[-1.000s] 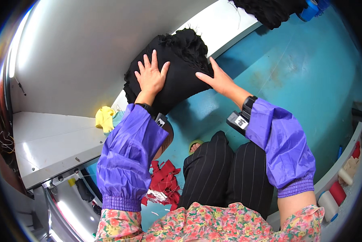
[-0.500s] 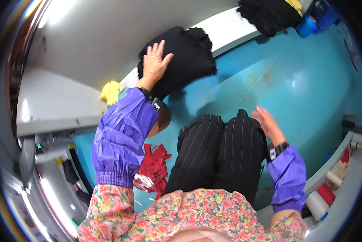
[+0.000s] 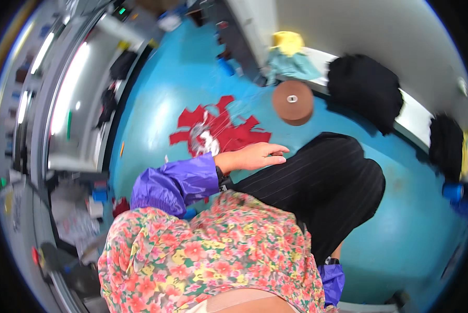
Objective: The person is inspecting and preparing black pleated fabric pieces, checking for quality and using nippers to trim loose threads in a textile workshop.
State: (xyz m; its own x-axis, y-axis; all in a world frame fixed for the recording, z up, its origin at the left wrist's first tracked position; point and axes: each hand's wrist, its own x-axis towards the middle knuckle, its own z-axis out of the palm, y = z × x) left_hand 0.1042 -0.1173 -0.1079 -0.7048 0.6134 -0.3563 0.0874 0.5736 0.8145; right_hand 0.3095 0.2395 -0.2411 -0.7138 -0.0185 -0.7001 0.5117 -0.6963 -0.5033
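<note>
My left hand reaches out just above my left thigh in black pinstriped trousers, its fingers stretched and holding nothing. On the teal floor beyond it lie red fabric scraps with white thread or plastic among them. A brown round disc-like thing with a small white centre stands further off, not touched. Of my right arm, a purple sleeve and a strip of wrist show beside my right thigh; the fingers of that hand are hidden.
A heap of black fabric rests on a white ledge, beside a yellow cloth and a pale green cloth. Another black pile and a blue spool are at the far right. Grey machinery lines the left.
My view and body have turned left. My left hand has come off the black fabric and back over my thigh. My right hand has dropped down beside my leg, out of sight.
</note>
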